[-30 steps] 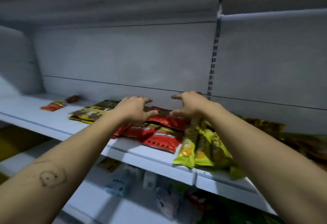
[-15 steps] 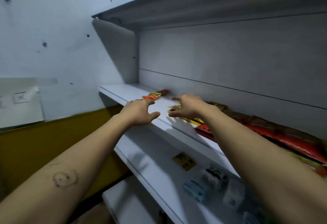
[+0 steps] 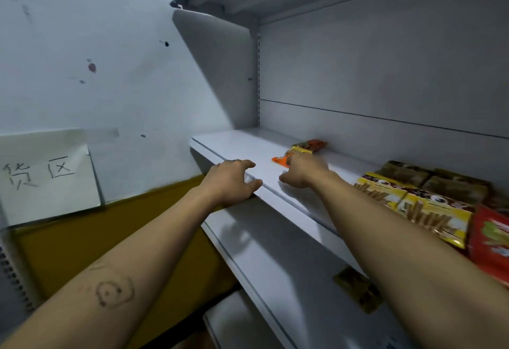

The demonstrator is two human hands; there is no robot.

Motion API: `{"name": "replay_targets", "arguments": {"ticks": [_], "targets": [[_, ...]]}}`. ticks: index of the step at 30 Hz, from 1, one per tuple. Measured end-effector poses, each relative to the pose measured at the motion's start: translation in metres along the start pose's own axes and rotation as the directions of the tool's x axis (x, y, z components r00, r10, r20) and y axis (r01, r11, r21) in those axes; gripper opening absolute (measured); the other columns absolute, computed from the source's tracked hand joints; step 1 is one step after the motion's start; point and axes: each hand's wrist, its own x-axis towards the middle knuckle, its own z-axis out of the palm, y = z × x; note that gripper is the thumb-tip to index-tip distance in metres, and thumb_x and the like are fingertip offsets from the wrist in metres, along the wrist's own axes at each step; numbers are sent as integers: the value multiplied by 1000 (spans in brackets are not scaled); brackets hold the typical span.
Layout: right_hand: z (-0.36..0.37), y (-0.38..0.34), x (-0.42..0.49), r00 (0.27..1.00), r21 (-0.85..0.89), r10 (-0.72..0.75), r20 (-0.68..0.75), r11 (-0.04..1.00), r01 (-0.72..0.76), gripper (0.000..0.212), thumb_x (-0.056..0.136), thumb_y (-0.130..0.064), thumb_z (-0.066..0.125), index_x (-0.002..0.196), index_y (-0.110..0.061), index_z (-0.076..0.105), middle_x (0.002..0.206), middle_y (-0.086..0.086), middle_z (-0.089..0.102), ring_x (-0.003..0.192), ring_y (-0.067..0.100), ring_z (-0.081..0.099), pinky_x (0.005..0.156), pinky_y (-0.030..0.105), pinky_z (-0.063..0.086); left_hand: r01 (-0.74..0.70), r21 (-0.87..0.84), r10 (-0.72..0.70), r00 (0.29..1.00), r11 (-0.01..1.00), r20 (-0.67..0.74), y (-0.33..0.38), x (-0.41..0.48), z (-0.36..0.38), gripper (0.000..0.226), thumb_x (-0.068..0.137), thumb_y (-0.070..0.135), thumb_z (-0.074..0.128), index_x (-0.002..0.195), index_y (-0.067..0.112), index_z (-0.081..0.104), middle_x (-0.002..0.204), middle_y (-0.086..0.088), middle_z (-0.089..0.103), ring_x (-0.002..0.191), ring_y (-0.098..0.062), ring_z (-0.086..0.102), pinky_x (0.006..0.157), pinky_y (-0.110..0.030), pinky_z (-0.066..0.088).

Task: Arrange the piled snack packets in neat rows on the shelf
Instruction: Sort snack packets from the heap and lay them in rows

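Both hands have shifted left along the white metal shelf (image 3: 234, 142). The right hand (image 3: 303, 173) touches the stray orange foil snack packet (image 3: 282, 160) at its fingertips, grip unclear. The left hand (image 3: 231, 180) is spread and empty. The yellow flat packets (image 3: 429, 211) behind seem already ordered.

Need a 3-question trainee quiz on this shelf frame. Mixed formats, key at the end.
1. True or false: the left hand holds a packet.
2. Short answer: which lie nearer the left end of the shelf, the yellow packets or the red packet?
3. Multiple choice: the fingertips of the right hand reach which item?
A. the orange packet
B. the yellow packets
C. the red packet

Key: 1 false, it is at the shelf's front edge with nothing in it. 2 the yellow packets. 3 A.
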Motion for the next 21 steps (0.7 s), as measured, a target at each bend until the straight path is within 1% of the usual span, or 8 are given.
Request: {"name": "replay_targets", "arguments": {"ticks": [4,8,11,13,16,17,19,21], "targets": [[3,-6,62,999,-80,37,21,996,-35,28,85,-31,64,107,-14,62,117,9,63,103,27,58,75,31,39,-16,21,15,998,1000,66,-21,62,11,57,96,49,53,147,24,44,149,-2,50,135,-26,46,111,-43,38],[5,-12,107,998,-121,48,48,992,-42,42,95,-42,56,123,-11,59,128,11,59,115,29,57,78,31,40,-40,-27,42,995,999,89,-38,114,23,57,96,48,54,147,25,44,150,-2,48,137,-25,44,112,-41,37],[9,-12,125,998,-156,46,38,987,-39,44,96,-45,55,123,-10,59,127,11,60,114,29,57,78,32,41,-71,-29,74,991,997,112,-42,148,32,57,96,48,55,147,26,44,151,0,47,137,-24,43,112,-42,36],[7,-10,134,997,-154,57,45,987,-49,38,96,-43,56,117,-11,61,124,10,61,111,28,58,81,32,44,-97,-39,100,990,995,101,-41,171,39,56,95,50,55,146,28,44,150,0,48,136,-24,44,111,-41,38],[5,-3,142,992,-154,107,65,983,-96,26,98,-38,56,99,-13,56,112,8,62,105,29,59,76,32,45,-166,-72,174,977,983,119,-39,203,50,54,97,49,53,145,29,45,148,-1,49,134,-24,46,109,-40,39],[4,0,145,990,-152,121,67,982,-110,25,98,-36,56,103,-11,57,116,10,62,107,29,59,77,32,46,-190,-92,201,972,977,125,-36,213,54,52,97,49,52,145,29,45,148,-2,49,134,-24,46,109,-40,39],[5,4,147,984,-141,164,64,978,-154,33,97,-29,56,123,-9,59,126,11,60,114,30,57,85,35,49,-226,-131,243,961,965,130,-32,229,58,50,98,47,51,146,31,43,150,-2,47,134,-25,46,109,-41,40],[5,8,147,970,-124,238,52,965,-230,44,95,-28,57,137,-16,53,135,9,55,119,29,55,91,37,50,-290,-152,311,940,945,138,-26,250,63,49,99,44,50,146,32,42,151,-2,46,134,-27,46,108,-41,41]]}}
